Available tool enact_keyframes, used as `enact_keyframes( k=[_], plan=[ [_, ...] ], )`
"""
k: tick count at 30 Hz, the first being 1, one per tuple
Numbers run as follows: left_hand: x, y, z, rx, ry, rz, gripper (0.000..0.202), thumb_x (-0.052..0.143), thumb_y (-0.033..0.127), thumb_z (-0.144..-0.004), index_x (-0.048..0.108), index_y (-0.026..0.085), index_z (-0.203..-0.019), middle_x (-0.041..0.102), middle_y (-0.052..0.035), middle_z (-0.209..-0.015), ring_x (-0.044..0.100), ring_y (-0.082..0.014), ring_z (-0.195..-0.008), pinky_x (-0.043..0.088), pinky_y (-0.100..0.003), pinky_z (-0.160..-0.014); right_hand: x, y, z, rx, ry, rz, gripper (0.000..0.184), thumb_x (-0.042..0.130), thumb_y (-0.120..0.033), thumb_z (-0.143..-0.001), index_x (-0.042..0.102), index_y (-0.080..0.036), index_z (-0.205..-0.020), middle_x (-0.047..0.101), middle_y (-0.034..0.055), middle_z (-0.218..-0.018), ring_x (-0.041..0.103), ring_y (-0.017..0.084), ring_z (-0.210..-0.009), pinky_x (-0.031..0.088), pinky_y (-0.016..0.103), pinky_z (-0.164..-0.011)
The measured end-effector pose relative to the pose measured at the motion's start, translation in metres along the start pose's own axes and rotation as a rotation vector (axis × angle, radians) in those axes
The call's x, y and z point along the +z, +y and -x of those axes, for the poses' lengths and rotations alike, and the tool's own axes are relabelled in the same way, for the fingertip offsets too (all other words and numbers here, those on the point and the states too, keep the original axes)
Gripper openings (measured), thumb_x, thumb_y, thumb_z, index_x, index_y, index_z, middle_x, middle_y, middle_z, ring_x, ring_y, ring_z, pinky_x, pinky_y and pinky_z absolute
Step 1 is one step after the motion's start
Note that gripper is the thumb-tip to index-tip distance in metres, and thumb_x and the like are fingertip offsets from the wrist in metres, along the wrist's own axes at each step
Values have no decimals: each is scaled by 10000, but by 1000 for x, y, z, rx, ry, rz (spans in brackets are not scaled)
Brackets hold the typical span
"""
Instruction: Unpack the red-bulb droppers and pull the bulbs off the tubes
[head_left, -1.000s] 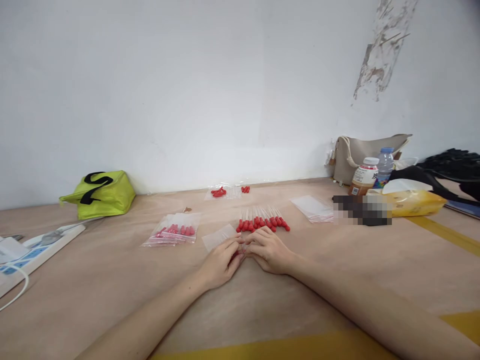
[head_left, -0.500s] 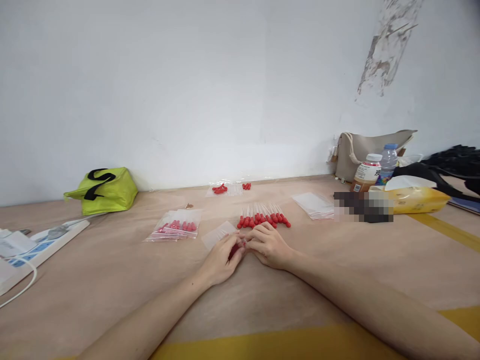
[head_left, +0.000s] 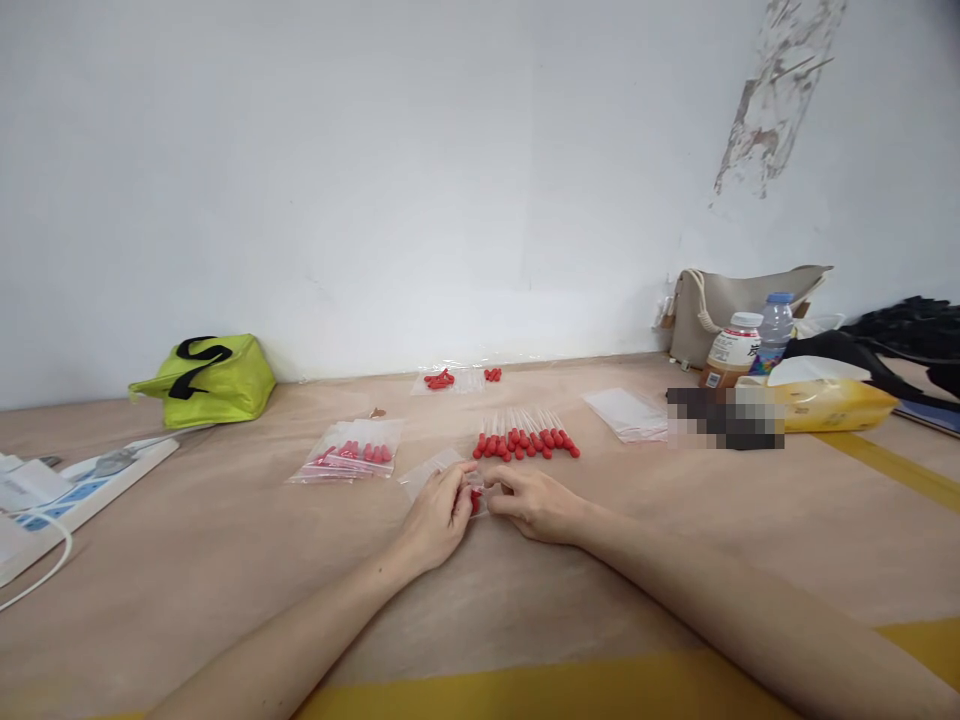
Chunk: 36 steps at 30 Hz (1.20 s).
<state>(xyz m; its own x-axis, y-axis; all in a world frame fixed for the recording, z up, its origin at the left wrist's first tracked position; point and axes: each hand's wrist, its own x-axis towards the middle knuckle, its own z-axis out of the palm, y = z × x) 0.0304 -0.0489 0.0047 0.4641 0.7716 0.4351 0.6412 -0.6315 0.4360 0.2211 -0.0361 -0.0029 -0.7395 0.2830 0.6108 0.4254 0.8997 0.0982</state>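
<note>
Close together at the table's middle, both my hands work at a small clear zip bag [head_left: 480, 514] with red tips showing in it. My left hand [head_left: 439, 515] is closed on the bag's left side, its thumb beside the red tips. With bent fingers, my right hand [head_left: 531, 502] pinches the bag's upper right edge. Clear plastic [head_left: 426, 470] also shows beyond my left hand; I cannot tell whether it is the same bag. Just past my hands lies a row of red-tipped sticks [head_left: 525, 440], pale ends pointing away.
Filled bags with red tips [head_left: 349, 453] lie stacked to the left. Flat clear bags [head_left: 626, 413] are on the right. Against the wall are small red pieces [head_left: 439, 379] on plastic. A green bag [head_left: 217, 382], power strip [head_left: 97, 495], bottles [head_left: 733, 350] and tissue pack [head_left: 836, 402] stand around.
My hands have drawn slightly apart, and the right fingers have shifted off the row of sticks. More of the bag and its red tips now shows between them.
</note>
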Motion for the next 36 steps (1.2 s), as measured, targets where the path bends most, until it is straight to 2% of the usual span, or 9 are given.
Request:
enact_keyframes(
  k=[4, 7, 11, 15, 19, 24, 30, 33, 36],
  plan=[
    [-14, -1, -1, 43, -92, 34, 208, 300, 254, -896, 497, 195, -865, 570, -61, -1114, 474, -198, -1102, 352, -392, -944, -9, -2, 5, 96, -41, -230, 179, 440, -90, -769, 578, -179, -839, 525, 86, -1139, 533, 136, -940, 448, 237, -729],
    [-28, -9, -3, 112, -209, 42, 204, 314, 276, -899, 503, 213, -940, 528, -32, -1198, 380, -191, -1200, 255, -393, -1022, -13, -4, 8, 219, 51, -416, 108, 496, -125, -745, 586, -182, -761, 603, 65, -1004, 575, 128, -854, 465, 239, -740],
    [-35, -20, -3, 98, -263, 12, 269, 390, 317, -869, 468, 228, -1110, 544, -50, -1133, 475, -205, -1072, 376, -367, -908, -8, -2, 9, 482, 200, -504, 108, 528, -122, -703, 587, -176, -631, 632, 33, -779, 594, 125, -734, 480, 240, -692],
    [-30, -15, 2, 134, -229, 0, 291, 507, 350, -804, 502, 216, -1063, 569, -42, -1025, 515, -193, -956, 405, -332, -842, -2, 3, 12, 671, 206, -598, 91, 548, -96, -644, 614, -158, -652, 607, 44, -809, 589, 121, -710, 489, 227, -626],
    [-24, -5, 3, 149, -198, 24, 277, 508, 355, -804, 513, 207, -1039, 572, -42, -985, 523, -183, -914, 410, -313, -812, -4, 9, 16, 663, 149, -507, 177, 571, -100, -634, 666, -169, -766, 579, 45, -864, 562, 120, -741, 469, 250, -682],
    [-22, -1, 1, 131, -199, 55, 251, 463, 354, -833, 525, 208, -1027, 571, -44, -987, 524, -181, -917, 406, -313, -819, -13, 11, 16, 646, -16, -299, 152, 615, -221, -678, 699, -219, -804, 539, 25, -722, 497, 136, -697, 411, 273, -667],
    [-21, 1, 2, 151, -203, 66, 243, 458, 324, -843, 518, 226, -1057, 574, -36, -1019, 515, -181, -968, 396, -315, -850, -13, 10, 13, 624, -96, -629, 233, 511, -334, -794, 670, -202, -902, 617, 1, -697, 487, 107, -608, 371, 224, -582],
    [-18, -1, 2, 122, -174, 77, 257, 450, 327, -849, 513, 226, -1077, 576, -40, -1037, 513, -182, -982, 397, -318, -858, -12, 11, 14, 683, -135, -786, 274, 573, -402, -740, 654, -181, -880, 582, -19, -652, 479, 97, -584, 348, 200, -529],
    [-17, -1, 2, 93, -157, 85, 269, 442, 330, -853, 516, 226, -1089, 576, -46, -1048, 519, -186, -984, 398, -325, -864, -15, 10, 14, 695, -149, -862, 326, 684, -401, -626, 642, -183, -864, 570, -31, -700, 502, 105, -655, 368, 199, -574]
  ],
)
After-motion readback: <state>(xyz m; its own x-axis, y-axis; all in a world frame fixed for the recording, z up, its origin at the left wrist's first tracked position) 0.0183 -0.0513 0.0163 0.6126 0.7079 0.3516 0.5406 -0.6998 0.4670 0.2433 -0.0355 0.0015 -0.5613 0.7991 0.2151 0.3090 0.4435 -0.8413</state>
